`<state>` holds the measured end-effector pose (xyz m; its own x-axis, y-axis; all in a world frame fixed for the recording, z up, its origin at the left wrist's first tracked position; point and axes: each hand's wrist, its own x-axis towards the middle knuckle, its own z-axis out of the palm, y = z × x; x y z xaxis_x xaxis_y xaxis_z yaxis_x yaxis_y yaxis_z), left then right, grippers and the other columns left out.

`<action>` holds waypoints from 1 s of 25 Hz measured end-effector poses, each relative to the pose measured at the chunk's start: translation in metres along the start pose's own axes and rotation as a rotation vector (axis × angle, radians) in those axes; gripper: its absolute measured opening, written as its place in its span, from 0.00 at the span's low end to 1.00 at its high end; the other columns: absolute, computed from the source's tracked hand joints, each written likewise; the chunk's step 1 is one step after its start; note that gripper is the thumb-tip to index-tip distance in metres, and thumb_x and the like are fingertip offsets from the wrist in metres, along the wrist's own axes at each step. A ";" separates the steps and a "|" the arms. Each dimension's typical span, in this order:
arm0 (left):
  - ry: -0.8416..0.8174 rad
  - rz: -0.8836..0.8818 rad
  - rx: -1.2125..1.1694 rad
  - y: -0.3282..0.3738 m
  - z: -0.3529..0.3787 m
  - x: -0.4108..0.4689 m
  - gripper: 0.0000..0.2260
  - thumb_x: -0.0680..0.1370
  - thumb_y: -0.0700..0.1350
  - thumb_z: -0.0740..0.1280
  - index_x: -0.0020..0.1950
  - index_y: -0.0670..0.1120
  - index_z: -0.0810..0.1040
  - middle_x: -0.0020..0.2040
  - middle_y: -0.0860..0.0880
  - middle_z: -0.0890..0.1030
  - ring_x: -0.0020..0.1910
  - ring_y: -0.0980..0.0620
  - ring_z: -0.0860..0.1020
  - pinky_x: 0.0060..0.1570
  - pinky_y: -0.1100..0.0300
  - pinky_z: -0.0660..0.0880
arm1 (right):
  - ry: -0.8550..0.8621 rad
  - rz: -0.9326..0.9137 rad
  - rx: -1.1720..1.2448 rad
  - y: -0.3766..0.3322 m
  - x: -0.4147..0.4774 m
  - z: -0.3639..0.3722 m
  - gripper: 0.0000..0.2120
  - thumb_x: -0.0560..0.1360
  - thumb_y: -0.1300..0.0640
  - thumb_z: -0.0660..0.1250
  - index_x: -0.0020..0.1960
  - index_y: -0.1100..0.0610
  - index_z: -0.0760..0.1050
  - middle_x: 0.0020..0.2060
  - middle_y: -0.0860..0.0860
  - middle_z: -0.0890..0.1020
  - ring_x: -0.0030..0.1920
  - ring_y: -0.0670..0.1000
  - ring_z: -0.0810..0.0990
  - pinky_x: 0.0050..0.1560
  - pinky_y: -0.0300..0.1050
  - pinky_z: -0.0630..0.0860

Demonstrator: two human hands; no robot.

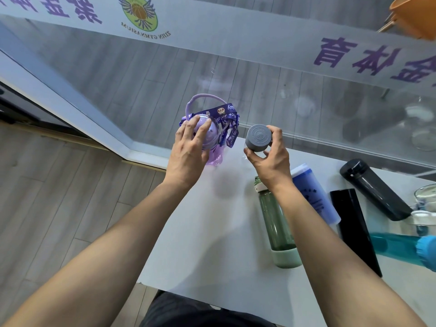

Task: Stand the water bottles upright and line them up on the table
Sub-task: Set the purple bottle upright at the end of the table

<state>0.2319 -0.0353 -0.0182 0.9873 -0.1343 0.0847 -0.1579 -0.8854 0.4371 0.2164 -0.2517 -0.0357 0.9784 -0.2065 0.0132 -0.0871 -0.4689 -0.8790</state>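
Note:
My left hand (pixel 190 147) grips the top of a purple bottle (pixel 213 138) with a patterned strap and a loop handle, upright at the table's far left corner. My right hand (pixel 271 156) holds a clear bottle by its grey cap (pixel 258 138), upright just right of the purple one. Lying flat on the white table (pixel 200 244) are a green bottle (pixel 278 223), a blue bottle (pixel 316 194), a black bottle (pixel 354 230), a dark grey bottle (pixel 375 190) and a teal bottle (pixel 401 244).
A glass wall with a white banner runs right behind the table's far edge. A clear bottle (pixel 424 201) lies at the right frame edge. Wooden floor is to the left of the table. An orange basket (pixel 415 15) shows at the top right.

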 end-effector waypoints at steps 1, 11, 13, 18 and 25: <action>-0.014 0.006 0.010 -0.001 0.000 -0.002 0.32 0.75 0.39 0.71 0.77 0.48 0.65 0.78 0.44 0.62 0.75 0.38 0.60 0.71 0.44 0.66 | 0.002 -0.006 -0.010 0.001 0.000 -0.001 0.27 0.71 0.55 0.77 0.65 0.53 0.68 0.50 0.40 0.77 0.49 0.32 0.75 0.53 0.43 0.77; 0.011 0.011 0.141 0.028 -0.018 -0.037 0.26 0.77 0.45 0.66 0.75 0.51 0.68 0.77 0.45 0.66 0.75 0.38 0.64 0.68 0.41 0.67 | -0.037 -0.012 -0.060 0.001 -0.011 -0.017 0.36 0.68 0.51 0.78 0.71 0.47 0.65 0.63 0.46 0.77 0.61 0.46 0.76 0.60 0.38 0.70; 0.037 0.048 0.138 0.039 -0.024 -0.048 0.24 0.77 0.46 0.65 0.73 0.50 0.70 0.76 0.45 0.68 0.74 0.38 0.66 0.67 0.42 0.68 | -0.017 -0.037 -0.067 -0.003 -0.021 -0.024 0.37 0.68 0.52 0.78 0.72 0.49 0.65 0.64 0.46 0.76 0.63 0.47 0.76 0.63 0.40 0.70; 0.038 0.116 0.119 0.069 -0.040 -0.082 0.23 0.76 0.45 0.69 0.71 0.50 0.73 0.75 0.46 0.70 0.73 0.40 0.67 0.67 0.43 0.66 | 0.081 -0.114 -0.200 -0.018 -0.059 -0.047 0.32 0.72 0.51 0.74 0.72 0.56 0.69 0.66 0.54 0.76 0.66 0.53 0.74 0.68 0.46 0.69; 0.000 0.261 0.044 0.100 -0.045 -0.120 0.21 0.76 0.46 0.69 0.69 0.50 0.74 0.74 0.46 0.71 0.72 0.39 0.68 0.66 0.44 0.66 | 0.212 -0.182 -0.403 -0.030 -0.133 -0.089 0.23 0.75 0.53 0.70 0.69 0.57 0.73 0.64 0.54 0.78 0.66 0.56 0.75 0.67 0.53 0.71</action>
<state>0.0965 -0.0882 0.0553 0.9132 -0.3609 0.1894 -0.4066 -0.8392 0.3612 0.0721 -0.2868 0.0316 0.9283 -0.2410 0.2831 -0.0247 -0.7998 -0.5997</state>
